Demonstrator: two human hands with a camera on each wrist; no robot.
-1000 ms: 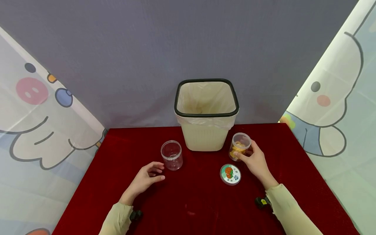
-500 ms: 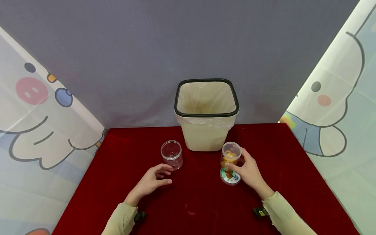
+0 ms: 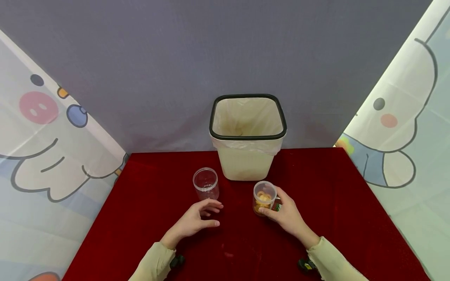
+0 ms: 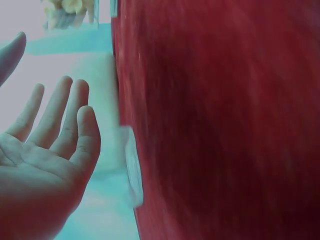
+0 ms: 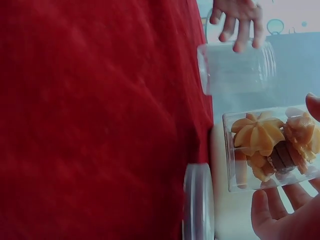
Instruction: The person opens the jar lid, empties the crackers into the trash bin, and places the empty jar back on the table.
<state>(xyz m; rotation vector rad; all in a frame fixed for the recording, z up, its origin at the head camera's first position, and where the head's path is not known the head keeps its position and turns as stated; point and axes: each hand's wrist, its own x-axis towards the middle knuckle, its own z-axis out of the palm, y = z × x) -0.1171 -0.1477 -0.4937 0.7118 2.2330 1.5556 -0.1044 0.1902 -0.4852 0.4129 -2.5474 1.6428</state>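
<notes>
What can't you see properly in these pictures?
- The lid: in the head view, the right hand and its cookie jar cover nearly all of it.
- Bottom of the bin: shadowed liner, too dim to tell what lies there.
- The empty jar: in the left wrist view, blurred and seen edge-on, beside the left hand.
- The cookie count: they overlap in the right wrist view.
</notes>
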